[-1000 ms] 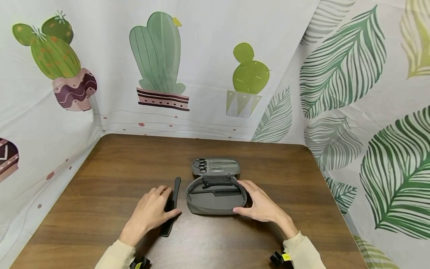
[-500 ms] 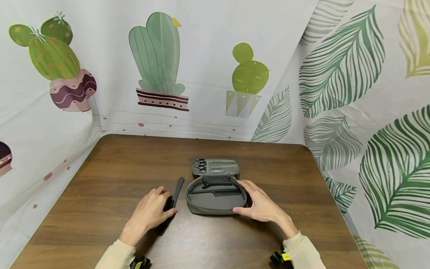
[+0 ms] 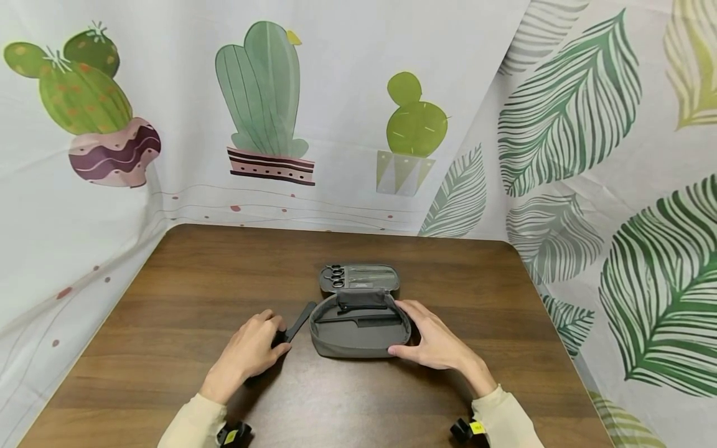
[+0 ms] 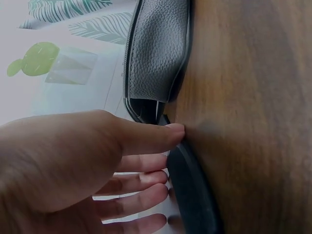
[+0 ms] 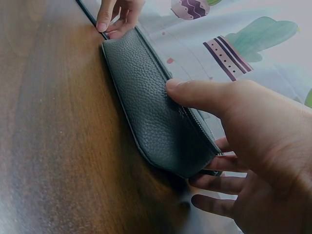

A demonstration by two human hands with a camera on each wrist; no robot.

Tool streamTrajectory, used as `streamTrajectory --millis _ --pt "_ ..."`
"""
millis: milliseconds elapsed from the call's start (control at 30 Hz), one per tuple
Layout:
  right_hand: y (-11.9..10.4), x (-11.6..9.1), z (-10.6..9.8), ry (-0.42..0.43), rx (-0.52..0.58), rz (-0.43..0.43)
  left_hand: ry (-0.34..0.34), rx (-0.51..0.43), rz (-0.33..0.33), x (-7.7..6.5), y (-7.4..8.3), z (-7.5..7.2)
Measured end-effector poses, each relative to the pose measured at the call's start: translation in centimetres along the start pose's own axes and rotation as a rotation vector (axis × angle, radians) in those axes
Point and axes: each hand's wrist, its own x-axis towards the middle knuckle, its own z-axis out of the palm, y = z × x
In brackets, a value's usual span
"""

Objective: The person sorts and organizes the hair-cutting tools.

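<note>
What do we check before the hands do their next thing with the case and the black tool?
1. Is the case open? Ok: its lid is folded back.
2. Is the right hand holding the case? Ok.
3. Is the left hand gripping the black tool? Ok.
4. Is the comb inside the case? Ok.
5. Is the black tool inside too? Not ok: it's outside.
6. Is the black tool clear of the case's side? Cannot tell.

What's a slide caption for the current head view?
Left hand grips a long black tool beside an open grey case with a comb inside; right hand holds the case's right end.
</note>
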Motion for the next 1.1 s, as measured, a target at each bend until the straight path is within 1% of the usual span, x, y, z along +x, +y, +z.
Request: streamTrajectory --millis 167,267,400,567,967,1033,1100 --pt "0.05 0.03 0.06 -0.001 0.006 0.001 -0.029 -0.013 -0.003 0.31 -0.04 -0.07" --pt "0.10 0.08 0.10 0.001 0.011 -0.002 -0.044 -0.047 -0.012 0.52 -0.08 -0.06" --pt "0.09 0.07 0.12 0.000 0.009 0.005 -0.069 -0.101 -0.041 0.68 -0.13 -0.03" --pt "0.05 0.03 0.10 -0.002 0.012 0.008 -0.079 -0.133 -0.060 0.75 -0.27 0.07" --pt "-0.06 -0.01 0.11 -0.009 0.014 0.015 -0.076 -0.185 -0.031 0.70 -0.49 -0.13" --pt "-0.07 -0.01 0.10 -0.007 0.015 0.013 -0.058 -0.197 -0.017 0.79 -0.58 -0.25" --pt "-0.09 -0.01 0.10 -0.005 0.014 0.012 -0.026 -0.204 0.002 0.96 -0.71 -0.38"
